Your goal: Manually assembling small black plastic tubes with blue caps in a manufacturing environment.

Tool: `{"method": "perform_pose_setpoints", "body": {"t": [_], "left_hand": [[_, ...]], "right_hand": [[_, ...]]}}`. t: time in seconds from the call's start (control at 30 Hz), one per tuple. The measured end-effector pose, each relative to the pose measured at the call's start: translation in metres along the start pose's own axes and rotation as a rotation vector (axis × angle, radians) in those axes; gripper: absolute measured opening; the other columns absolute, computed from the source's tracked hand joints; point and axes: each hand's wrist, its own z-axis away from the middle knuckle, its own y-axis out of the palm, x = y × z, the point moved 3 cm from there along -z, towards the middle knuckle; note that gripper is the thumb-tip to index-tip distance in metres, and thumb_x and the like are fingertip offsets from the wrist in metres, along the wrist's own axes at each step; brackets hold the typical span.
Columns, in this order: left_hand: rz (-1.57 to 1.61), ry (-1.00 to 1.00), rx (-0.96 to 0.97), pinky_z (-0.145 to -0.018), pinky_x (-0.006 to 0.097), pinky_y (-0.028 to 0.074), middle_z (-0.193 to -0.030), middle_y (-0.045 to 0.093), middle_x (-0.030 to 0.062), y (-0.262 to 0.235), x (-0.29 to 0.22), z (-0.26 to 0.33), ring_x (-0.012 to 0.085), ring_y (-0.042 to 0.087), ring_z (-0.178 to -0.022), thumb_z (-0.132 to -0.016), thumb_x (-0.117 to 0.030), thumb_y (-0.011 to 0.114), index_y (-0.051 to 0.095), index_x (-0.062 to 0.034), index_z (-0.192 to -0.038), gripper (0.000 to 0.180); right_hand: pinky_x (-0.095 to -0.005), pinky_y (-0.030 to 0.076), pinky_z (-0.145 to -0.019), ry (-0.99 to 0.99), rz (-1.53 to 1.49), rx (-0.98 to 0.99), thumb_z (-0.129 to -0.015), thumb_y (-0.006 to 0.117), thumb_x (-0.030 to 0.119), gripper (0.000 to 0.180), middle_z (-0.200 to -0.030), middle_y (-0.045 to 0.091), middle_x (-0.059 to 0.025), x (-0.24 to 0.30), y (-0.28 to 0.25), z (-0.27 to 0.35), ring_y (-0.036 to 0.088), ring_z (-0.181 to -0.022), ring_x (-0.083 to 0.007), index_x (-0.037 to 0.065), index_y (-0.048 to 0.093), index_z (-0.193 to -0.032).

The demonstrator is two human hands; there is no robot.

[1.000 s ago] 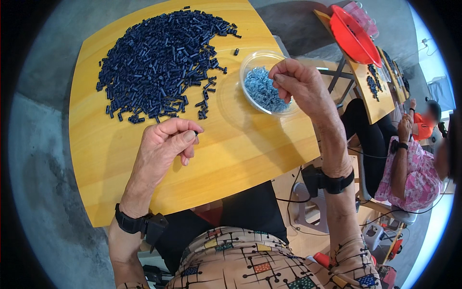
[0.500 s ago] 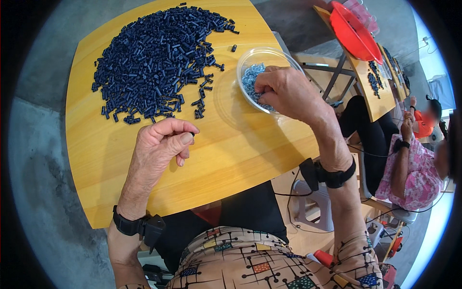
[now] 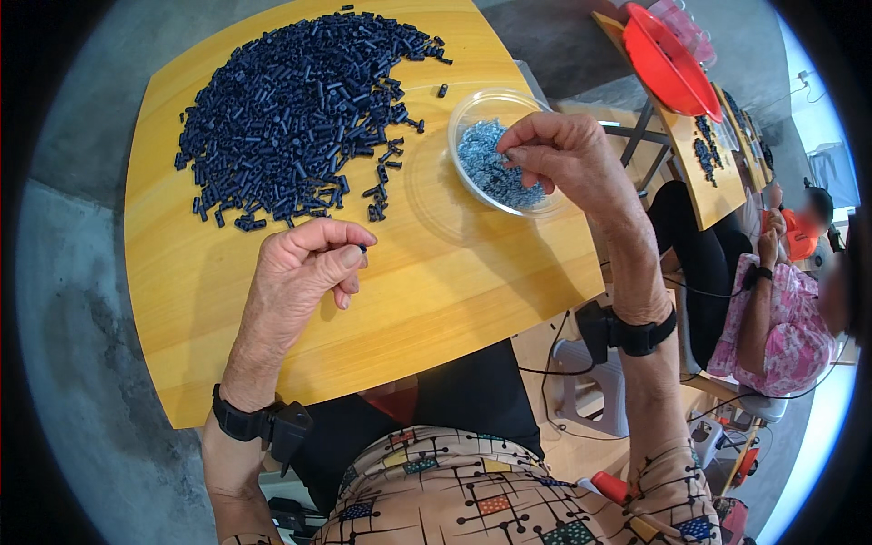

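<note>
My left hand (image 3: 312,268) is over the table, thumb and forefinger pinched on a small dark plastic piece (image 3: 363,248), mostly hidden by the fingers. Above and left of it spreads a big heap of dark blue-black plastic tubes (image 3: 282,109), with a few strays at its right edge. A round clear plastic tub (image 3: 457,163) holds many small silvery metal pieces (image 3: 498,173), perhaps screws. Over the tub's right side, my right hand (image 3: 559,159) has thumb and forefinger pressed together; a tiny silvery bit shows at the tips, too small to name.
The yellow wooden table (image 3: 436,309) curves toward me. One lone dark tube (image 3: 442,91) lies beyond the tub. At right, another table (image 3: 704,195) bears a red basin (image 3: 668,59) and dark parts. A seated person in a pink patterned shirt (image 3: 772,318) works there, with another person behind.
My right hand has risen out of the tub's contents and shifted a little right, its fingertips pinched. The left hand stays nearly in place with its dark piece.
</note>
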Motion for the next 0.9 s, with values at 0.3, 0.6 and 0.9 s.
{"method": "perform_pose_setpoints", "body": {"t": [0.3,0.6,0.9], "left_hand": [[0.016,-0.001,0.0,-0.048,0.019,0.044,-0.076,0.058,0.0037,0.003,-0.005,0.002,0.007,0.053,-0.058,-0.086,-0.012,0.062,0.062,0.002,-0.097,0.018],[-0.323,0.257,-0.072,-0.05,0.017,0.043,-0.071,0.057,0.0001,0.075,-0.04,-0.031,0.0035,0.051,-0.056,-0.084,-0.005,0.062,0.064,0.0013,-0.094,0.012],[-0.691,0.647,-0.215,-0.052,0.026,0.046,-0.067,0.06,0.0076,0.098,-0.045,-0.062,0.015,0.058,-0.056,-0.071,-0.002,0.069,0.065,-0.0007,-0.082,0.012]], "right_hand": [[-0.0178,0.045,-0.051,0.023,-0.431,0.039,-0.083,0.061,0.001,0.01,-0.073,0.066,-0.0045,0.007,-0.001,0.003,0.057,-0.058,-0.0047,0.0,0.067,-0.091],[-0.018,0.046,-0.053,-0.057,-0.5,-0.065,-0.083,0.061,0.001,0.014,-0.075,0.065,-0.0035,0.013,0.003,0.02,0.058,-0.06,-0.0051,0.0,0.067,-0.095],[-0.0207,0.05,-0.058,-0.099,-0.443,-0.191,-0.081,0.061,0.0,0.011,-0.074,0.065,-0.004,0.01,0.013,0.024,0.059,-0.063,-0.0068,-0.001,0.065,-0.091]]}}
